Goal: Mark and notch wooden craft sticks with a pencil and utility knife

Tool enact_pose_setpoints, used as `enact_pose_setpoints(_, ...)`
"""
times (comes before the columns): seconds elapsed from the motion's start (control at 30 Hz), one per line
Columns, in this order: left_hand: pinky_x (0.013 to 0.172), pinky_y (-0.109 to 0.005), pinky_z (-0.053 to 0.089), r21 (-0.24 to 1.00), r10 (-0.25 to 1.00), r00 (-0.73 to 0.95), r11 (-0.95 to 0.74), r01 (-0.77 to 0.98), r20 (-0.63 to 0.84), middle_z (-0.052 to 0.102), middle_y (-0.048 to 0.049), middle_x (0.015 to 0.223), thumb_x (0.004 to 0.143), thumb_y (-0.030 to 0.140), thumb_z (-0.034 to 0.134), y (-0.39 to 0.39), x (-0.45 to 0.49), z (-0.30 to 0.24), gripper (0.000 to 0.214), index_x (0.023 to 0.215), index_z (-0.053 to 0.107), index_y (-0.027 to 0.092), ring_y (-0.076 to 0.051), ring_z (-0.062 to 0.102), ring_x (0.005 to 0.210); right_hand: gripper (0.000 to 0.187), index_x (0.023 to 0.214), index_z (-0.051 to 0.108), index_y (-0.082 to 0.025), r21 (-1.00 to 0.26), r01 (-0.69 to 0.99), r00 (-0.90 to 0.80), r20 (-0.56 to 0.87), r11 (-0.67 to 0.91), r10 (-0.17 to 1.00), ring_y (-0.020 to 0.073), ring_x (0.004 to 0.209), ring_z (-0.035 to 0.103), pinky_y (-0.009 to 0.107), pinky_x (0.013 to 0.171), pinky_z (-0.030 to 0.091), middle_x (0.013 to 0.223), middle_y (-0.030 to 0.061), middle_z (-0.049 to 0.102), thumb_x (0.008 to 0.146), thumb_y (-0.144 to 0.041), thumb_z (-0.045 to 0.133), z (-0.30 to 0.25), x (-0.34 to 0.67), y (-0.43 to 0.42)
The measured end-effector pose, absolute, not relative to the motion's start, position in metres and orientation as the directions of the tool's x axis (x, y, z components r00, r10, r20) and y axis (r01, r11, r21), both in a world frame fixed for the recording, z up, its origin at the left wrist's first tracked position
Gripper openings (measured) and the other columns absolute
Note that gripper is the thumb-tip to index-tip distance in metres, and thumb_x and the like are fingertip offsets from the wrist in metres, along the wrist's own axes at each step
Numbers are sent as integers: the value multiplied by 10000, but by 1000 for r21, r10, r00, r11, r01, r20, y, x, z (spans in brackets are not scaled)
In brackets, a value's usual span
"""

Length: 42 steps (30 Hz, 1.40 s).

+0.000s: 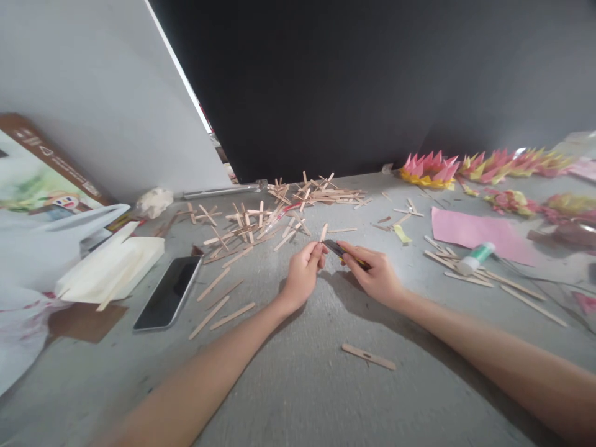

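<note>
My left hand (303, 272) is closed round a wooden craft stick (324, 231), whose rounded end sticks up above the fingers. From the right, my right hand (376, 270) grips a dark utility knife (337, 248) with a bit of yellow on it. The knife's tip meets the stick close to my left fingertips; whether it cuts in is too small to tell. Nearer to me lies a single craft stick (369, 357) with a dark slot or mark in its middle. Beyond my hands spreads a loose heap of craft sticks (326, 195).
A phone (168, 293), a pale tray (135, 264) and a plastic bag (28, 298) lie to the left. On the right are a glue stick (477, 258), pink paper (475, 231) and pink-yellow paper flowers (429, 169). A black panel (354, 87) closes off the back.
</note>
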<state>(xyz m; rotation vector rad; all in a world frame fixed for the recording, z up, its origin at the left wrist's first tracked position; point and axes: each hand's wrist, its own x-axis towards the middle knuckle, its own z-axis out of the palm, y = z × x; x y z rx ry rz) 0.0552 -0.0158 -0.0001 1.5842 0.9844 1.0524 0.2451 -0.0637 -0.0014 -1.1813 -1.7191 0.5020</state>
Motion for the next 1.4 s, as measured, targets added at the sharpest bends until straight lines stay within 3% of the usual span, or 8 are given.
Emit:
enact_pose_setpoints(0.17, 571, -253, 304, 970, 938, 286, -228, 86, 195, 442, 41, 610, 1013, 605, 471, -16, 56, 3, 462, 866, 593, 184, -125, 395, 573, 392, 1358, 702, -199, -763, 478, -73, 459, 435, 886, 197, 914, 769, 329, 862, 611, 1107, 90, 803, 1026, -311, 525, -2, 246, -63)
enact_pose_setpoints(0.33, 509, -253, 194, 993, 915, 387, -96, -63, 113, 252, 97, 568, 996, 634, 477, -11, 56, -3, 461, 857, 531, 198, -104, 228, 494, 395, 1348, 717, -215, -786, 459, -63, 435, 413, 898, 210, 925, 772, 360, 879, 616, 1176, 100, 790, 1011, -325, 542, -1, 246, -62)
enact_pose_setpoints(0.5, 511, -243, 196, 991, 905, 412, -66, -116, 108, 226, 102, 581, 968, 654, 522, -8, 57, -5, 473, 823, 492, 205, -93, 216, 493, 403, 1326, 736, -205, -849, 396, -32, 367, 349, 930, 212, 823, 757, 315, 672, 623, 1001, 90, 812, 999, -364, 561, -4, 246, -61)
enact_pose_setpoints(0.6, 506, -238, 195, 990, 904, 414, -53, -129, 102, 220, 104, 573, 953, 673, 534, -7, 58, -4, 492, 810, 490, 204, -87, 208, 486, 425, 1340, 728, -206, -894, 318, -28, 323, 315, 946, 174, 664, 707, 249, 499, 549, 888, 71, 795, 998, -396, 564, -7, 247, -60)
enact_pose_setpoints(0.7, 506, -238, 189, 988, 903, 418, -44, -150, 104, 205, 110, 556, 944, 679, 545, -7, 59, -3, 498, 797, 482, 206, -84, 200, 481, 463, 1380, 699, -207, -941, 232, -46, 241, 245, 969, 100, 440, 545, 207, 362, 411, 813, 39, 759, 1002, -436, 563, -9, 247, -60)
enact_pose_setpoints(0.83, 516, -242, 188, 985, 902, 423, -13, -170, 85, 195, 114, 551, 941, 666, 555, -8, 59, -1, 488, 790, 471, 209, -82, 199, 480, 472, 1402, 679, -218, -969, 164, -75, 176, 186, 982, 60, 358, 416, 194, 318, 325, 755, 6, 707, 1005, -447, 563, -6, 248, -61)
enact_pose_setpoints(1.1, 520, -247, 185, 971, 888, 457, 62, -231, 52, 185, 117, 550, 952, 628, 564, -8, 60, -1, 463, 782, 441, 215, -78, 204, 468, 460, 1367, 701, -199, -968, 153, -90, 189, 201, 978, 62, 376, 437, 194, 327, 335, 798, 25, 739, 1000, -446, 575, -1, 249, -62)
enact_pose_setpoints(1.4, 515, -241, 192, 973, 910, 411, 43, -225, 55, 202, 116, 553, 960, 644, 555, -10, 62, -3, 459, 856, 498, 201, -81, 209, 470, 442, 1357, 714, -203, -932, 257, -34, 256, 256, 966, 140, 491, 587, 226, 375, 402, 714, 40, 740, 1001, -417, 563, -5, 247, -59)
